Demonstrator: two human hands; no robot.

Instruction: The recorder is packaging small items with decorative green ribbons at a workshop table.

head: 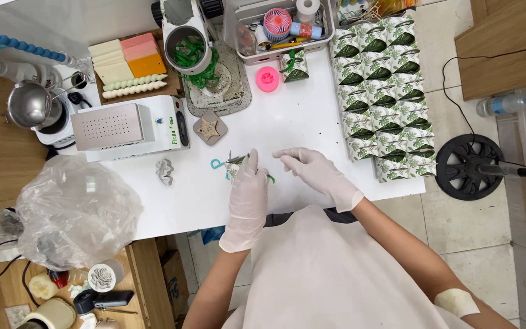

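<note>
Both my hands wear white gloves over a white table [299, 116]. My left hand [248, 189] is closed around a small leaf-printed box [237, 164] with green ribbon, near teal-handled scissors [217, 164]. My right hand [318, 173] hovers to its right, thumb and forefinger pinched together; whether they hold a ribbon end I cannot tell. Rows of finished leaf-printed boxes [385, 91] lie at the table's right side.
A white machine [132, 128] stands at the left, a ribbon dispenser [199, 61] and a tray of supplies [278, 27] at the back. A pink round item [268, 79], star mould [209, 128], clear plastic bag [74, 213] and floor fan base [467, 166] surround the work spot.
</note>
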